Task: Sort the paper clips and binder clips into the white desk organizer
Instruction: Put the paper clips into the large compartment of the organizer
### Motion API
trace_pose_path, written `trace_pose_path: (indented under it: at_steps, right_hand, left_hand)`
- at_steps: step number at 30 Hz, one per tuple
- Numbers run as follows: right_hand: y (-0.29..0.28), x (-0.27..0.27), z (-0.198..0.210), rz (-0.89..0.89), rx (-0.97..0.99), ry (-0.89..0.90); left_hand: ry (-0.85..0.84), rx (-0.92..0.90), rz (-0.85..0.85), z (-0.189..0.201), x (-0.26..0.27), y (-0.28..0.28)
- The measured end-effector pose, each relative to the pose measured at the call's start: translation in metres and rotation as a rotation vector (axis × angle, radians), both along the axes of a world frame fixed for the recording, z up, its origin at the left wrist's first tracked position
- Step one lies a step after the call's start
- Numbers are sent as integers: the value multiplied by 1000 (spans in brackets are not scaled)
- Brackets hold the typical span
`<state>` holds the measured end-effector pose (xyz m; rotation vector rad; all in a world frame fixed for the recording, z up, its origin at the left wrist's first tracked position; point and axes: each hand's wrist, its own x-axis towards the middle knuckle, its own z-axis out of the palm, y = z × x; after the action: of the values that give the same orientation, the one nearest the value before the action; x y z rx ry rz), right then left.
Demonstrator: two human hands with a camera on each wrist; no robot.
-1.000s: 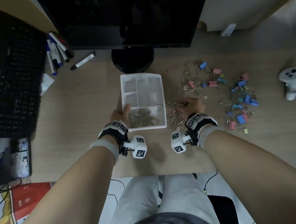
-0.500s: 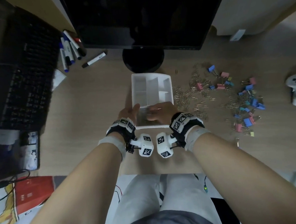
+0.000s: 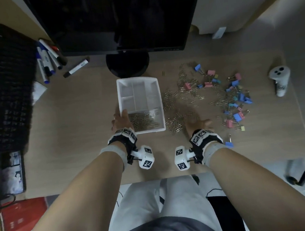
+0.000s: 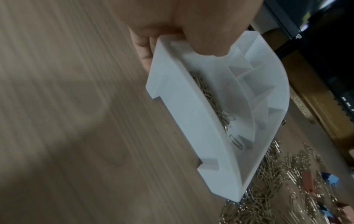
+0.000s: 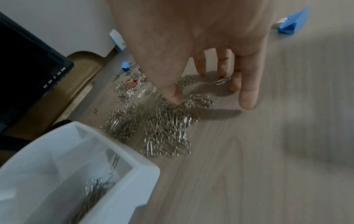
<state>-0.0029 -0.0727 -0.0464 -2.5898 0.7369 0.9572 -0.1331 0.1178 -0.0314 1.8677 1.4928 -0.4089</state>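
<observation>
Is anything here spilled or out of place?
Yes: paper clips lie strewn on the desk right of the white organizer, mixed with coloured binder clips. One blue binder clip sits apart, near the right wrist. Only the organizer's nearest compartment holds clips.

The desk organizer (image 3: 158,90) stands before the monitor (image 3: 113,21), with paper clips (image 3: 143,120) in its near compartment. More paper clips (image 3: 173,124) lie just right of it, binder clips (image 3: 236,99) farther right.
</observation>
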Motion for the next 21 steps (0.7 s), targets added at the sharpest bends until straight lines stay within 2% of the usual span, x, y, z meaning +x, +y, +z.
trace_pose_path:
  at_steps: [3, 8, 12, 16, 18, 21]
  right_hand:
    - [11, -10, -12, 12, 83, -108]
    - [40, -6, -4, 52, 233, -98]
    - [21, -4, 3, 237, 148, -203]
    - [10, -8, -1, 452, 146, -104]
    - [17, -15, -7, 500, 157, -91]
    - [29, -20, -17, 492, 151, -180]
  left_hand:
    - [2, -21, 13, 7, 0, 0]
    - [-55, -27, 153, -11, -5, 10]
    - [-44, -36, 166, -12, -8, 16]
    - [-40, -19, 167, -11, -9, 16]
    - [-49, -8, 156, -13, -11, 16]
    - [-69, 16, 135, -17, -15, 17]
